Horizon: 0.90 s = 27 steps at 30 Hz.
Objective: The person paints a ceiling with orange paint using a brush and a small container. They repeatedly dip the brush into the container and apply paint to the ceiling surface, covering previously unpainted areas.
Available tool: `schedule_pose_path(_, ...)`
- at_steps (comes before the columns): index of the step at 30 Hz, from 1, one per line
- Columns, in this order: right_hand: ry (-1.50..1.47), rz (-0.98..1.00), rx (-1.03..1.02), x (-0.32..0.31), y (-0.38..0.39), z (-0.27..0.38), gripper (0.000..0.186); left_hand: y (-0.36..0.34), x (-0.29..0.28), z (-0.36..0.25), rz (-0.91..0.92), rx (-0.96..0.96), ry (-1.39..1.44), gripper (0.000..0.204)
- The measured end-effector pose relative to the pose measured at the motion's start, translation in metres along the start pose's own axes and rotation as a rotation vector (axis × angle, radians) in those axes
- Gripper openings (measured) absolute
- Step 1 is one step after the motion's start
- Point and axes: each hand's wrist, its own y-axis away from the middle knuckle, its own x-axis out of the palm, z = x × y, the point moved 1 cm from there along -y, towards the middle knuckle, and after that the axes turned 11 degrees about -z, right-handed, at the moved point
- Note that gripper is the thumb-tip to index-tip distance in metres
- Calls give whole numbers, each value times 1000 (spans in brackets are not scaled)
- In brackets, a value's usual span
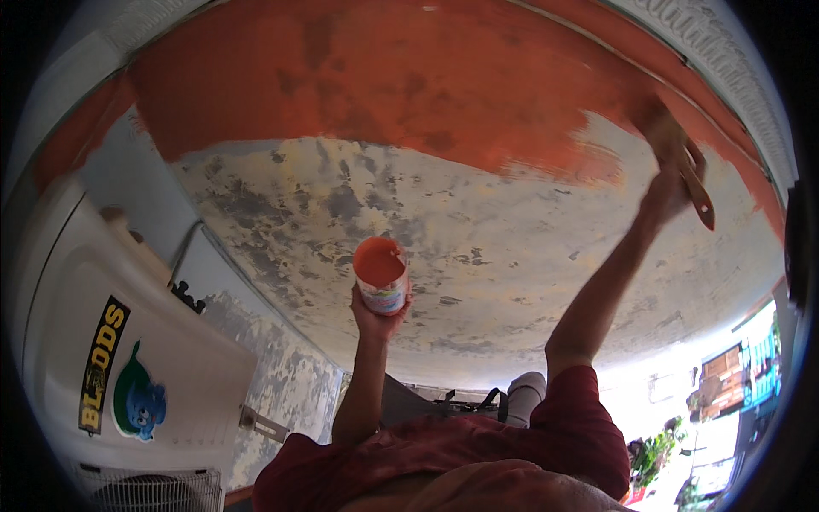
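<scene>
My left hand (381,319) is wrapped round the lower part of a round paint tub (381,286) with orange paint inside and a printed label. It holds the tub up, mouth toward me, in front of the wall. Out to the right, my right hand (668,189) grips a paintbrush (699,200) by its brown handle. The bristle end is blurred against the upper right of the wall (409,192), at the orange paint. Orange covers the wall's upper band; below it the surface is patchy cream and grey.
A white appliance (179,358) with stickers stands at the left, a wire-grilled fan (153,493) below it. White moulding (717,60) runs along the top right. A dark bag (409,401) lies beyond my body. Plants (655,452) show in the bright opening at lower right.
</scene>
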Motion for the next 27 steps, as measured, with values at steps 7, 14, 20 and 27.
schedule_pose_path(7,231,147,-547,52,59,31,42,4,13,-7,-42,47,5,67)
schedule_pose_path(14,-230,625,-370,201,206,210,46,12,5,9,36,13,5,65)
schedule_pose_path(20,-309,641,-233,172,165,160,35,13,-13,-2,4,23,23,68)
schedule_pose_path(27,20,138,-378,113,120,136,35,13,-8,-25,61,62,2,66)
